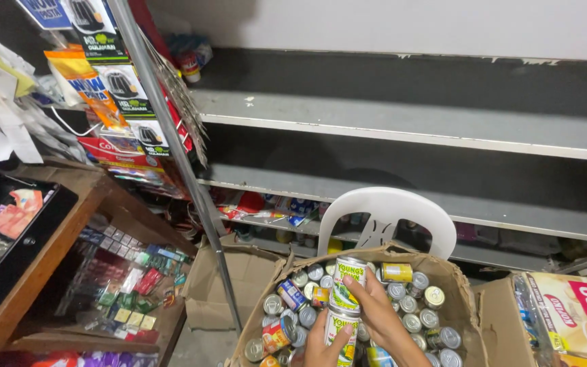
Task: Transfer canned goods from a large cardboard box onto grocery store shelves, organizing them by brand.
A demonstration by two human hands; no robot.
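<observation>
My right hand (380,306) grips a tin can with a white and green label (346,283), held upright just above an open cardboard box (458,289) full of several small tins. Below it my left hand (321,344) holds a second can of the same kind (342,331), the two cans nearly stacked one over the other. The box sits on a white plastic chair (388,211), whose backrest rises behind it. The tins in the box lie jumbled, some upright and some on their sides.
Grey wall shelves (409,122) run across the back, the upper two bare. A slanted metal pole (171,156) carries hanging packets at left. A wooden counter (42,251) with small packets beneath stands at left. Another cardboard box (219,292) and a printed carton (572,312) flank the chair.
</observation>
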